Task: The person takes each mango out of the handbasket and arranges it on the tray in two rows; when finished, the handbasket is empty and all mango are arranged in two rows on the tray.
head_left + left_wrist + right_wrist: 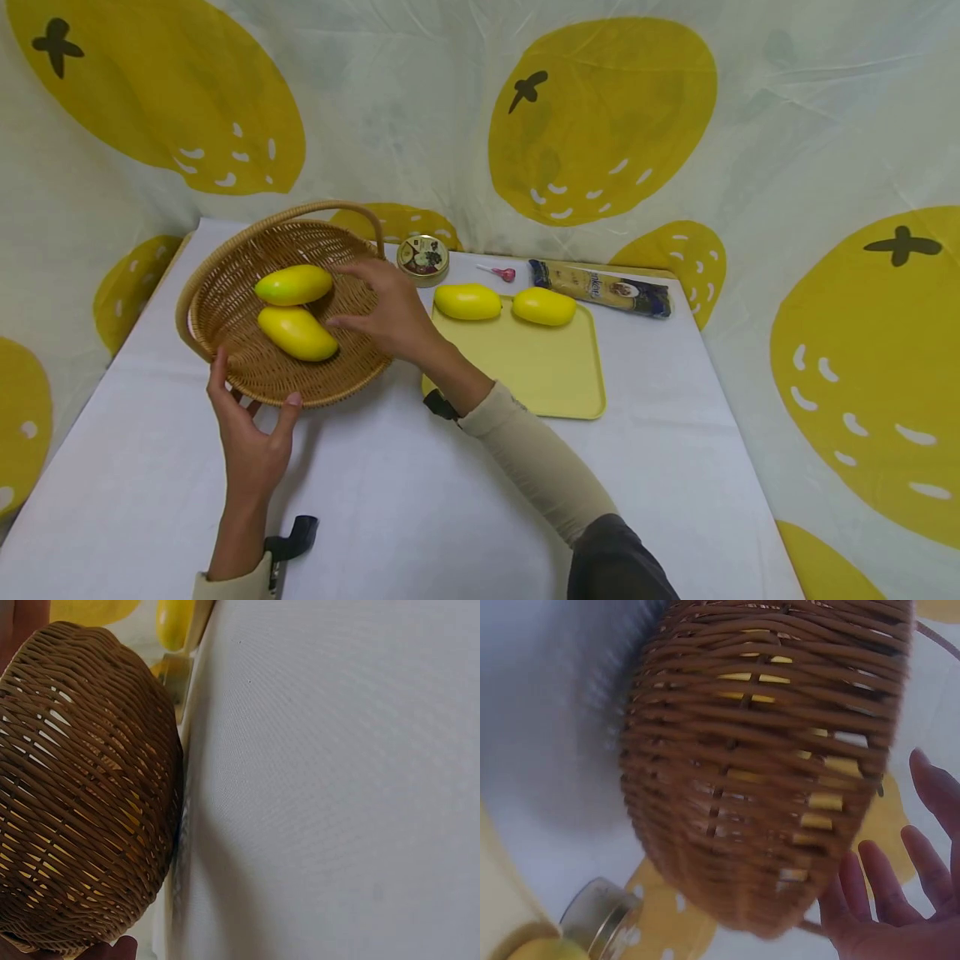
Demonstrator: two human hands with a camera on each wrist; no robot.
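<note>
A brown wicker basket (352, 367) with an arched handle stands at the left of the table, its opening tilted toward me. Two yellow mangoes (294, 285) (298, 333) lie inside it, partly visible through the weave in both wrist views. My left hand (255, 446) holds the basket's near rim, thumb and fingers spread along it. Over the basket's right side reaches my right hand (390, 310), thumb and fingers apart with nothing between them, fingertips close to the mangoes. Two more mangoes (468, 302) (543, 307) lie at the far edge of a pale yellow tray (525, 375).
Behind the tray are a round tin (423, 259), a red lollipop (502, 272) and a long dark-and-gold packet (600, 288). A white cloth (420, 500) covers the table. Curtains with a yellow fruit print (600, 117) hang around it.
</note>
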